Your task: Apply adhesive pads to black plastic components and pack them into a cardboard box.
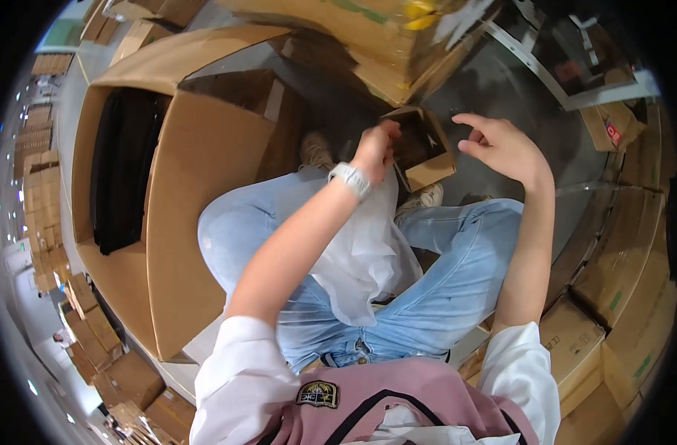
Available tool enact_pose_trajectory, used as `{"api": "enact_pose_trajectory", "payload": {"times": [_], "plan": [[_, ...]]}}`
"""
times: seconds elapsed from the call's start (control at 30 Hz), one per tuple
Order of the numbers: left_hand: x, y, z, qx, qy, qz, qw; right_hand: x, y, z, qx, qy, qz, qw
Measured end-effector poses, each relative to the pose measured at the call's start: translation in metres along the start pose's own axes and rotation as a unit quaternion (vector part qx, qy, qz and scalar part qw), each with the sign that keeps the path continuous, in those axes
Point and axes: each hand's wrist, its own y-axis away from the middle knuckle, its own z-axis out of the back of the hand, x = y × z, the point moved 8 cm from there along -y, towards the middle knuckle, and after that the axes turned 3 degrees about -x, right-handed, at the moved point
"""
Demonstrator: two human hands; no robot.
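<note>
My left hand (377, 150), with a pale watch (350, 180) on its wrist, is closed beside a small open cardboard box (431, 172) on the floor between my feet. A crumpled, translucent white sheet (361, 259) lies over my lap and reaches up to just under this hand. Whether the curled fingers grip the sheet is hidden. To the right of the small box, my right hand (502, 147) is raised, thumb and forefinger apart, with nothing between them. The inside of the small box looks dark, and its contents cannot be made out.
A large open carton (197, 200) stands close on my left, with a black item (125, 167) inside. Ahead is a big tape-wrapped carton (375, 52). A white metal frame (527, 63) stands at the far right. Several cartons (576, 337) are stacked along my right.
</note>
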Motion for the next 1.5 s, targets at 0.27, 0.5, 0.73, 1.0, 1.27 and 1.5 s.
{"api": "enact_pose_trajectory", "payload": {"times": [0.27, 0.5, 0.73, 1.0, 1.27, 1.5], "plan": [[0.056, -0.093, -0.036, 0.058, 0.013, 0.032, 0.998, -0.008, 0.01, 0.008, -0.082, 0.097, 0.043, 0.991], [0.013, -0.08, -0.018, 0.084, -0.522, -0.179, 0.83, 0.008, -0.015, 0.005, -0.047, 0.087, 0.056, 0.993], [-0.124, 0.172, -0.021, 0.173, -0.775, -0.465, 0.391, 0.0, -0.022, -0.011, 0.004, 0.085, 0.08, 0.993], [-0.155, 0.28, 0.277, -0.242, -0.566, -0.168, 0.77, -0.026, -0.059, -0.041, 0.099, -0.006, 0.013, 0.995], [-0.123, 0.309, 0.263, -0.033, -0.502, -0.179, 0.846, 0.034, -0.078, -0.083, 0.145, 0.006, 0.037, 0.989], [-0.243, 0.213, 0.45, -0.423, -0.689, -0.109, 0.578, 0.027, -0.081, -0.102, 0.152, 0.149, 0.052, 0.976]]}}
